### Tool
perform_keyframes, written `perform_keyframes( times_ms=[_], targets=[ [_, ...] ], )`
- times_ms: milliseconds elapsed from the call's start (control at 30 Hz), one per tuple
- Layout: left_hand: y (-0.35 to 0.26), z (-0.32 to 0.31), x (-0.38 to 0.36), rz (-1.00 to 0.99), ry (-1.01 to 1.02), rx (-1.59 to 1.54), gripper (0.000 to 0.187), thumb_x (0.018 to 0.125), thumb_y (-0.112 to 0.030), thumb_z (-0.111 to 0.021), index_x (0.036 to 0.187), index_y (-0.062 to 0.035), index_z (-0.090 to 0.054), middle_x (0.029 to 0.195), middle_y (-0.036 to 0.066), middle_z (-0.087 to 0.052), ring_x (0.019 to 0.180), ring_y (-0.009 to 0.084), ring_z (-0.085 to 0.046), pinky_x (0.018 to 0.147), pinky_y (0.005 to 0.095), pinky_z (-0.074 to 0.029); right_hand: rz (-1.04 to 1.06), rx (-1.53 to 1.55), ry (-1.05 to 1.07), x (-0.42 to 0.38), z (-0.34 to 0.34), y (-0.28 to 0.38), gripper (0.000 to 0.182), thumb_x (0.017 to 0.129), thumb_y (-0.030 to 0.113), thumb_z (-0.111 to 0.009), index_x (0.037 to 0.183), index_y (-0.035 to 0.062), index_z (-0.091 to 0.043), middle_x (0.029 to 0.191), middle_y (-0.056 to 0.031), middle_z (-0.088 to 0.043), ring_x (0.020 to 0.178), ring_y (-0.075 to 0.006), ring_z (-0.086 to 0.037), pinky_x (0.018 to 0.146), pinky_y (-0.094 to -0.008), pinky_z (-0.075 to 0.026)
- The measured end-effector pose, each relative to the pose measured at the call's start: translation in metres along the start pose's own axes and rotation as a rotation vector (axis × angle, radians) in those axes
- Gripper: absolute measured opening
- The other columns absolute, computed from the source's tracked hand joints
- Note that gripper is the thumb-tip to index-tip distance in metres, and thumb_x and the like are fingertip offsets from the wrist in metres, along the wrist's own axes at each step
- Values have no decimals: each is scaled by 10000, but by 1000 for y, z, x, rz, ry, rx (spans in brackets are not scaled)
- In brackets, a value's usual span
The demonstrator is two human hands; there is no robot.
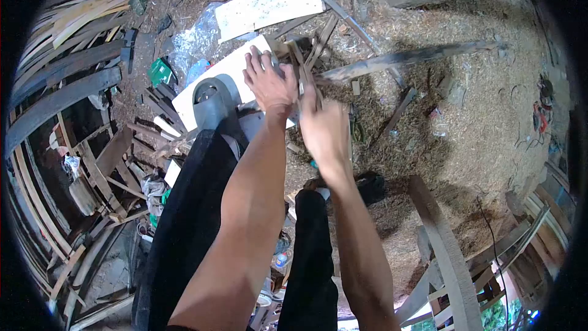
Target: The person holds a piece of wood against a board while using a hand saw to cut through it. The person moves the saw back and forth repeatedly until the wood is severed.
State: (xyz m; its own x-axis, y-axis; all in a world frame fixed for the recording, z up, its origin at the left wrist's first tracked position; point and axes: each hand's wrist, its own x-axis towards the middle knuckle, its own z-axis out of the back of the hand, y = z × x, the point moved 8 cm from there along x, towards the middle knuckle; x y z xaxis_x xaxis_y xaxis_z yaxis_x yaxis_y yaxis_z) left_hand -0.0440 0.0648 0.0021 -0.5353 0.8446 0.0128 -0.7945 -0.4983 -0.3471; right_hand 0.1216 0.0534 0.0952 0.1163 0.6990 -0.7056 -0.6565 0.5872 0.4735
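A pale, bright board (184,107) lies at an angle in front of me, with my foot in a grey shoe (211,104) resting on it. My left hand (267,79) presses down near the board's right end, fingers spread flat. Just right of it, my right hand (323,125) is curled closed and smeared by motion. A narrow brownish strip (301,66) runs up from its fingers past the board's end; I cannot tell what the hand grips.
A long weathered pole (416,55) lies to the right on ground strewn with shavings. Beyond the board is a white speckled sheet (269,9). Stacked planks (67,79) fill the left side. A thick beam (450,257) stands at lower right, and a green packet (160,72) lies left of the board.
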Motion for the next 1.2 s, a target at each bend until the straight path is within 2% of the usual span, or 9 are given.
perform_keyframes(
  times_ms=[100, 133, 300, 433, 533, 733, 800, 900, 1200],
  targets=[
    [-1, 0, 0, 17, -1, -14, 571, 808, -304, -513, 1290, 1, -526, 1494, 195, -371, 1438, 350, -251, 1162, 530, -182, 100, 126, -48, -82, 30, -52, 519, 991, 354, -542, 737, -84, -656, 500, -100, -501, 489, -145, -516, 477, -359, -403],
    [-2, 0, 0, 4, -7, 1, 568, 806, -302, -515, 1285, 2, -527, 1494, 194, -372, 1436, 349, -254, 1161, 531, -184, 170, 49, -31, -113, 47, -59, 346, 972, 279, -554, 1125, -4, -681, 591, -247, -570, 523, -351, -644, 528, -413, -501],
    [-2, 4, 4, -1, -57, 35, 493, 822, -282, -524, 1247, -35, -541, 1492, 162, -382, 1414, 336, -291, 1146, 522, -217, 40, 6, 55, -136, 59, -73, 324, 970, 204, -568, 1222, 15, -640, 581, -224, -557, 492, -162, -629, 484, -320, -450],
    [-2, 1, 2, -6, -47, 61, 506, 820, -292, -534, 1268, -57, -531, 1502, 149, -371, 1422, 323, -283, 1153, 517, -209, 189, 4, -111, -39, 12, -31, 608, 983, 441, -471, 655, -26, -679, 601, -255, -613, 565, -389, -657, 556, -471, -506],
    [-2, 2, 1, 6, 11, -17, 562, 811, -300, -514, 1286, 0, -522, 1504, 198, -363, 1430, 362, -261, 1164, 542, -174, 60, -14, -53, 7, -2, 13, 664, 967, 488, -437, 724, -77, -689, 685, -312, -639, 704, -479, -667, 674, -521, -542],
    [-3, 1, 3, 0, -13, -13, 542, 813, -295, -515, 1275, -12, -532, 1502, 193, -369, 1428, 363, -266, 1163, 536, -181, 26, -2, 48, -51, 16, -42, 555, 968, 451, -505, 745, -14, -709, 690, -282, -636, 629, -413, -667, 587, -489, -514],
    [0, 2, -1, 30, -9, -13, 541, 812, -295, -514, 1274, -12, -534, 1504, 189, -368, 1431, 357, -264, 1163, 536, -181, 164, 75, -25, -116, 49, -63, 322, 975, 256, -558, 1137, 7, -683, 548, -209, -555, 496, -326, -635, 514, -412, -473],
    [-1, 3, 0, 13, -30, -11, 542, 813, -299, -509, 1273, -14, -536, 1507, 183, -364, 1436, 346, -261, 1163, 539, -181, 32, 47, 97, -152, 60, -91, 373, 974, 222, -554, 1290, 30, -600, 544, -194, -545, 483, -303, -632, 494, -392, -464],
    [-3, 2, -2, -4, -35, 0, 520, 819, -307, -522, 1248, -16, -541, 1498, 195, -371, 1421, 364, -276, 1158, 543, -196, 140, -7, -159, -52, 11, -25, 617, 974, 444, -483, 583, 7, -673, 566, -245, -601, 562, -444, -637, 601, -516, -529]
  ],
)
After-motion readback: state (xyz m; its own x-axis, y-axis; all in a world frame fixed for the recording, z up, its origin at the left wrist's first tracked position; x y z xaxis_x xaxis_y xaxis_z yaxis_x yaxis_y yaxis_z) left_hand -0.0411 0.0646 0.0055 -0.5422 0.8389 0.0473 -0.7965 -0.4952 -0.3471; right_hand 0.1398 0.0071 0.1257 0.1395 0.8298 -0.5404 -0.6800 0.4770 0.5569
